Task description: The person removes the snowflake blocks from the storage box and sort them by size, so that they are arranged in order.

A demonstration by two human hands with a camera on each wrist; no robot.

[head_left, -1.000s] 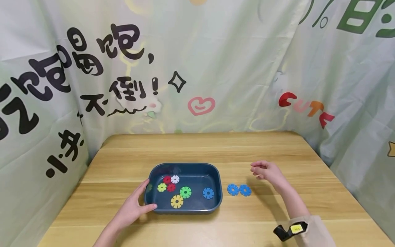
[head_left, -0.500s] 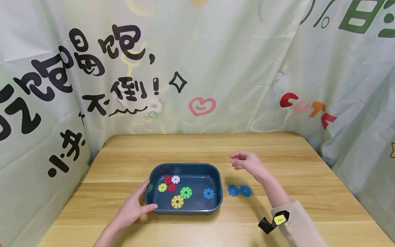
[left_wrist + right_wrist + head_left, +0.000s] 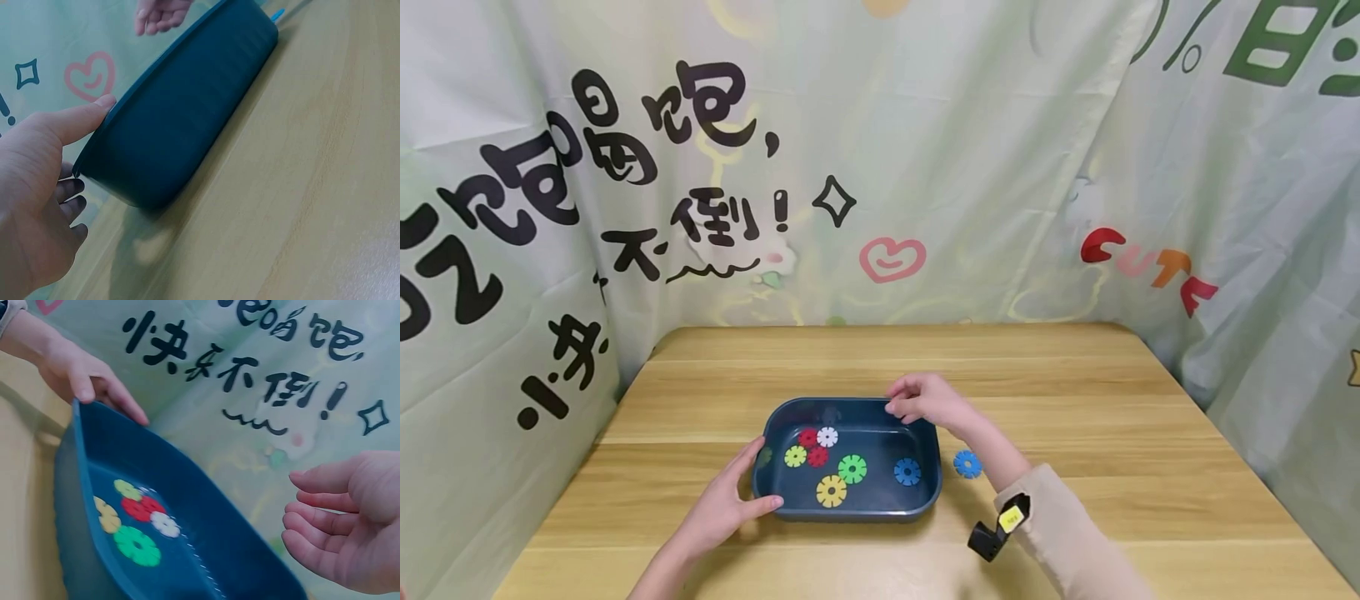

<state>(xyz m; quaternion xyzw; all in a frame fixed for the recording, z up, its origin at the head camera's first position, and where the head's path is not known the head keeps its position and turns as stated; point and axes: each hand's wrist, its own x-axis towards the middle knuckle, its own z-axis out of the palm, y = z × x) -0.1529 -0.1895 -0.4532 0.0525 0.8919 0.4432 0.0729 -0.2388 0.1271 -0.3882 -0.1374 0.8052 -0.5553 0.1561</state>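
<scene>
My left hand point(image 3: 718, 504) holds the left end of a dark blue plastic tub point(image 3: 868, 433), thumb on the rim and fingers against the outside. Inside lie flat notched building discs: a green disc point(image 3: 845, 472), an orange-yellow disc point(image 3: 823, 493), a blue disc point(image 3: 913, 467), a white disc point(image 3: 822, 434), a lime disc point(image 3: 790, 458) and two red discs point(image 3: 812, 459). Over the tub's back right rim hovers my right hand point(image 3: 936, 402), fingers loosely bent. The right wrist view shows nothing in that right hand point(image 3: 350, 519).
On the wooden table point(image 3: 760, 558), another blue disc point(image 3: 962, 470) lies just right of the tub, next to my right forearm. A printed cloth point(image 3: 970, 167) hangs behind the table and along both sides. A black wrist camera point(image 3: 988, 540) sits on my right sleeve.
My right hand has moved left from beyond the two table discs to above the tub's back rim. The forearm now hides one of those blue discs. The left hand stays put.
</scene>
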